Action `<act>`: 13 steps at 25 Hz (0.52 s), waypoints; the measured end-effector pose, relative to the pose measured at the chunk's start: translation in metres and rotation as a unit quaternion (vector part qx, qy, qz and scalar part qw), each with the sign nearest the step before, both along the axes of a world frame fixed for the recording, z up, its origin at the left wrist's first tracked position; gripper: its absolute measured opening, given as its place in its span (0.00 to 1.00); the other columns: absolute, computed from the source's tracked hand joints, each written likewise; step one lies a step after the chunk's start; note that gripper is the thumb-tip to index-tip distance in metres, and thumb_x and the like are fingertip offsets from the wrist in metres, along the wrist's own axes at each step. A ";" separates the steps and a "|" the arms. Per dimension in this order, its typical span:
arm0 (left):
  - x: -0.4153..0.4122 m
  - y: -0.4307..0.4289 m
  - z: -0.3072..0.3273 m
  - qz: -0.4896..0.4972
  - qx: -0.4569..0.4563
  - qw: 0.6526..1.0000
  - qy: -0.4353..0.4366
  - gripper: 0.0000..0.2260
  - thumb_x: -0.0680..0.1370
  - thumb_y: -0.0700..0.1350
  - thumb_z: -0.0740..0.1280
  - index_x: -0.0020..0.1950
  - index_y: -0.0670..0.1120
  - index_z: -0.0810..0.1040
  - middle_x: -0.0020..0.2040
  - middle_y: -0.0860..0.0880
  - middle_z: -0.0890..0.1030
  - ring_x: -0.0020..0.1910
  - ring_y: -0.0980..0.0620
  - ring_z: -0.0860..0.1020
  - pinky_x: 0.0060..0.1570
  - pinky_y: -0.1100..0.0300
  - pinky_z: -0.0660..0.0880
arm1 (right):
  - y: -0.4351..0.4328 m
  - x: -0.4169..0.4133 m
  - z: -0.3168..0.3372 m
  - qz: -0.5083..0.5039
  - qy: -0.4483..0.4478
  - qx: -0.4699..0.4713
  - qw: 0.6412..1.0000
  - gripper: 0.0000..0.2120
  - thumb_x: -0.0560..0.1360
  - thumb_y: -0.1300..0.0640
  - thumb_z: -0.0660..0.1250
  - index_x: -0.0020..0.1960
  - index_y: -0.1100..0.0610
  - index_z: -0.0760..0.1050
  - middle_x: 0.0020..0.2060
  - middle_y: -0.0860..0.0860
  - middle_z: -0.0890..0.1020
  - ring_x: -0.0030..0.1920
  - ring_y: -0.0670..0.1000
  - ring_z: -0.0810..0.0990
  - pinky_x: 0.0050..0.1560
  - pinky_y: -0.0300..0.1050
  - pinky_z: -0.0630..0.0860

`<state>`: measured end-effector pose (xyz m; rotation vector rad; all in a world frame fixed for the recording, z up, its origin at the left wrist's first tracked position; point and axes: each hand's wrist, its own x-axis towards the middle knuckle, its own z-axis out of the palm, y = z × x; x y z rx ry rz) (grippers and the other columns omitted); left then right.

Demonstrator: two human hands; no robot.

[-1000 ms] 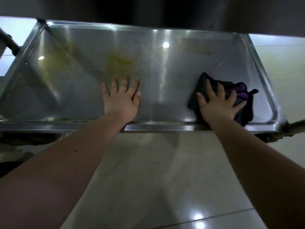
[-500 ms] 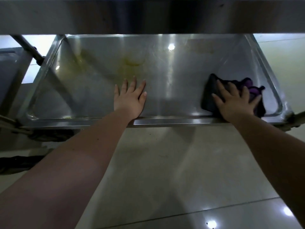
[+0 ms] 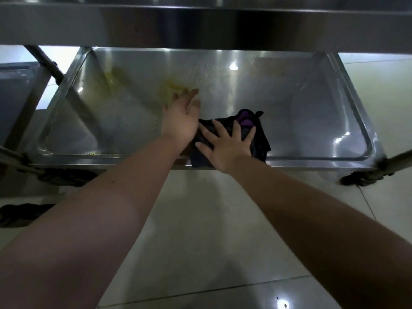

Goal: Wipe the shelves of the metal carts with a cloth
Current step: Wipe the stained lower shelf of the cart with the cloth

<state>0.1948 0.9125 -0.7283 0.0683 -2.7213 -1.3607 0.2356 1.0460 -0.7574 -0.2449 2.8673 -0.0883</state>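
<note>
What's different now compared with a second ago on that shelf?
The right hand slid the dark cloth leftward along the cart shelf, from its right end to beside the left hand. The left hand, flat before, has tipped up. The yellow stains remain unwiped.

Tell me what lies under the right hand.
The right hand presses flat on a dark cloth with a purple patch. The shelf surface beneath that cloth is covered.
</note>
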 end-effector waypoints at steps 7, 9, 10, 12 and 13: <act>0.045 0.060 -0.021 -0.234 -0.307 0.923 0.005 0.25 0.83 0.52 0.54 0.80 0.50 0.56 0.80 0.44 0.54 0.79 0.44 0.48 0.75 0.46 0.42 | 0.107 -0.012 -0.001 -0.144 0.085 -0.104 0.980 0.23 0.83 0.43 0.47 0.78 0.42 0.54 0.78 0.45 0.57 0.78 0.59 0.45 0.75 0.64 0.41; 0.043 0.080 -0.031 -0.206 -0.362 0.907 -0.067 0.31 0.81 0.64 0.47 0.81 0.55 0.44 0.81 0.48 0.43 0.79 0.45 0.40 0.72 0.36 0.35 | 0.111 -0.010 -0.008 -0.151 0.066 -0.127 0.978 0.24 0.84 0.44 0.45 0.79 0.44 0.52 0.79 0.45 0.55 0.78 0.56 0.46 0.76 0.59 0.42; 0.038 0.086 -0.034 -0.184 -0.374 0.904 -0.093 0.33 0.79 0.69 0.44 0.80 0.57 0.40 0.80 0.49 0.39 0.78 0.45 0.37 0.69 0.31 0.33 | 0.111 -0.009 -0.012 -0.148 0.067 -0.135 0.977 0.24 0.84 0.45 0.44 0.79 0.44 0.50 0.79 0.45 0.55 0.78 0.55 0.46 0.76 0.58 0.42; 0.026 0.085 -0.036 -0.150 -0.392 0.899 -0.126 0.36 0.73 0.75 0.39 0.78 0.62 0.36 0.80 0.52 0.35 0.77 0.45 0.33 0.60 0.25 0.27 | 0.113 -0.007 -0.016 -0.137 0.073 -0.136 0.978 0.24 0.83 0.43 0.41 0.79 0.43 0.47 0.79 0.44 0.53 0.79 0.54 0.45 0.76 0.57 0.41; 0.019 0.076 -0.036 -0.137 -0.404 0.895 -0.131 0.38 0.71 0.77 0.38 0.77 0.64 0.36 0.79 0.53 0.35 0.77 0.44 0.32 0.56 0.23 0.25 | 0.114 -0.006 -0.018 -0.131 0.073 -0.127 0.980 0.25 0.83 0.42 0.40 0.79 0.43 0.45 0.79 0.44 0.52 0.79 0.54 0.44 0.76 0.58 0.40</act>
